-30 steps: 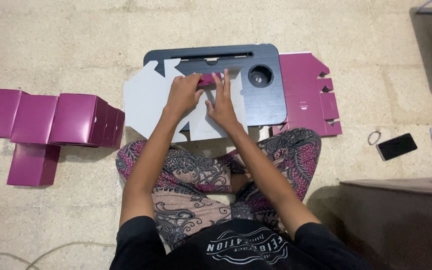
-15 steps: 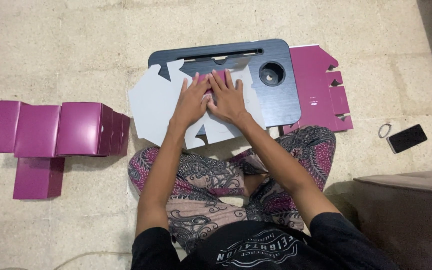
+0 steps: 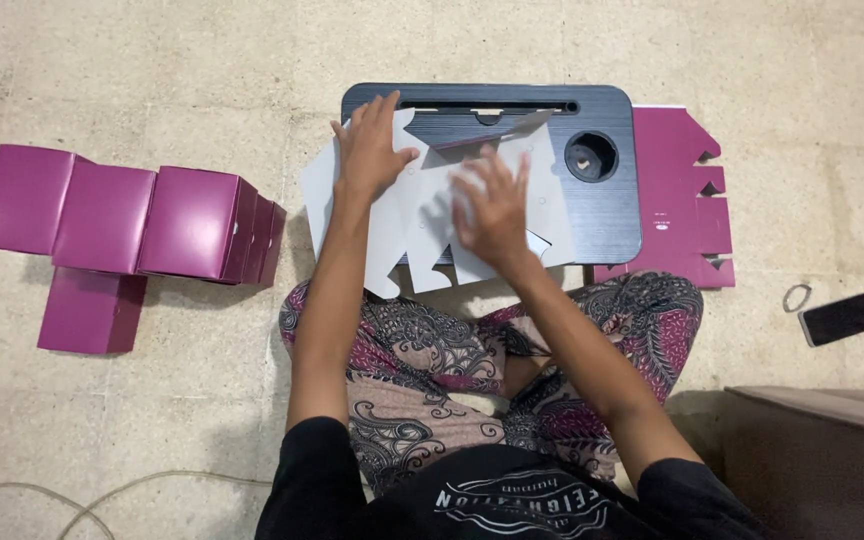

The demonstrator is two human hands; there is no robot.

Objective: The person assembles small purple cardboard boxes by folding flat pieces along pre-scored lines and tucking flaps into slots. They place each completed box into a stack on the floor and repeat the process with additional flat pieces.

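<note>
Far to my left on the floor sit the finished magenta boxes [image 3: 132, 220]: I count about four in a row, the rightmost ones pressed so close that the exact number is hard to tell, plus one more box [image 3: 90, 310] lying just below the row. They are well apart from my hands.

Next comes the flat white box blank [image 3: 422, 215], the sheet I am working on. It lies printed side down across the near part of the dark lap worktop [image 3: 607, 225], its long axis running left to right in front of me, with its lower flaps hanging over the near edge toward my crossed legs. There is one such sheet under my hands.

My left hand [image 3: 370, 150] rests on the sheet's upper left corner, fingers spread and palm flat, pinning it down. My right hand [image 3: 494, 205] is over the middle of the sheet, fingers fanned out and blurred; I cannot tell whether it presses the card or hovers just above it. The right hand is the nearer one to the centre folds and the far flaps.

To the right, one flat magenta blank [image 3: 682, 170] pokes out from under the worktop. Further right lie one ring-shaped band [image 3: 797, 297] and one phone [image 3: 838, 319].
</note>
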